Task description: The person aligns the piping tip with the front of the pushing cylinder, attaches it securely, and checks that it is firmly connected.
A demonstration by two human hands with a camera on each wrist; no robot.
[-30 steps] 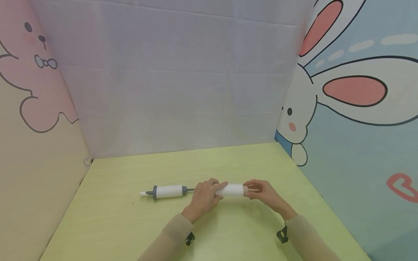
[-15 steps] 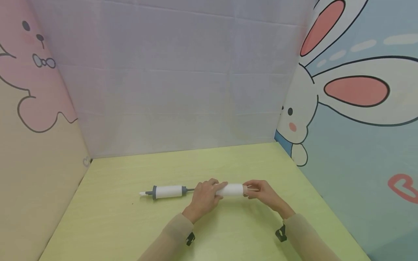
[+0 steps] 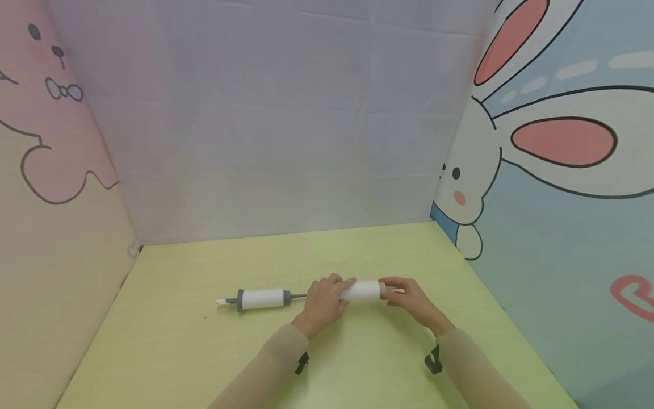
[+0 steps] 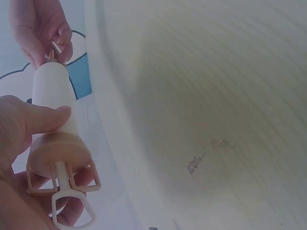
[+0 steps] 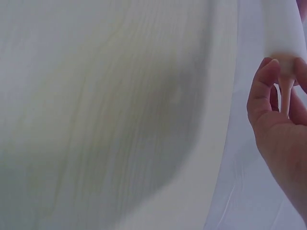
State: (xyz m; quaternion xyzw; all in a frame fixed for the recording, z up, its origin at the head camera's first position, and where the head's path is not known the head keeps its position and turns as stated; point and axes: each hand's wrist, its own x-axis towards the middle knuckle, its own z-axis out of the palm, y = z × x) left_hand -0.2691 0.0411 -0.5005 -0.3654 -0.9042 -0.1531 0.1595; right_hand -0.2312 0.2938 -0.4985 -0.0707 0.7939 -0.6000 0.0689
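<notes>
A piping syringe with a white barrel point(image 3: 365, 290) and beige end fittings lies between both hands, right of the table's middle. My left hand point(image 3: 322, 305) grips the barrel near its plunger end, thumb across the top. In the left wrist view the beige finger loops and the pale plunger ring point(image 4: 74, 211) stick out below that hand. My right hand point(image 3: 413, 301) pinches the beige end cap at the other end. Its narrow nozzle point(image 5: 285, 96) points back between the fingers and palm in the right wrist view. Fingers partly hide the cap.
A second piping syringe point(image 3: 263, 299) with grey fittings lies on the yellow-green table point(image 3: 194, 358), left of the left hand. Its rod reaches toward that hand. Cloth walls point(image 3: 276, 142) stand at the back and both sides.
Both hands and the beige syringe have risen slightly. The right hand still pinches the end cap. The grey syringe stays put while the head view shifts a little.
</notes>
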